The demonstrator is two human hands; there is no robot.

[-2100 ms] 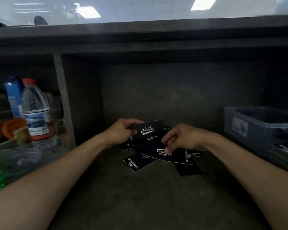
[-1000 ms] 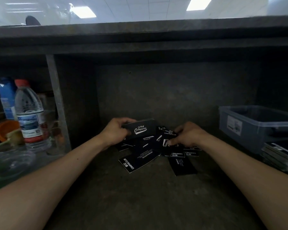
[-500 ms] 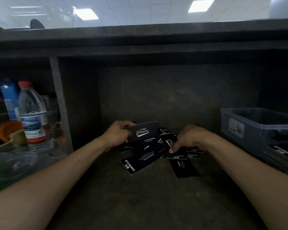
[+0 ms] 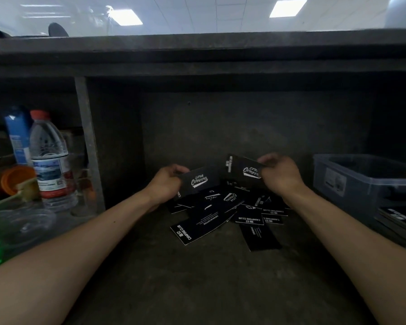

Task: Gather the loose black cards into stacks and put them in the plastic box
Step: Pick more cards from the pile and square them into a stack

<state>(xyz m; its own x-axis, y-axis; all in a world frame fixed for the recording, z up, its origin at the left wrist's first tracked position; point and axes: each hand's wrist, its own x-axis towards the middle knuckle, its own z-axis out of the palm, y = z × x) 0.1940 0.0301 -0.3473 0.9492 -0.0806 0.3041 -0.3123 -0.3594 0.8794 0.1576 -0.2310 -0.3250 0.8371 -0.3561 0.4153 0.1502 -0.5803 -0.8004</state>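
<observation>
Left hand (image 4: 167,184) pinches cards (image 4: 198,181), right hand (image 4: 279,174) pinches one card (image 4: 244,171), left of the plastic box (image 4: 366,184); a loose pinch may drop them

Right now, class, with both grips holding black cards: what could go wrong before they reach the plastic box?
The right grip pinches the right-hand card by one edge; it could drop onto the pile. The left-hand card, in the left grip, sits at a different angle, so joining them may give a ragged stack. The nearest card might be overlooked.
</observation>
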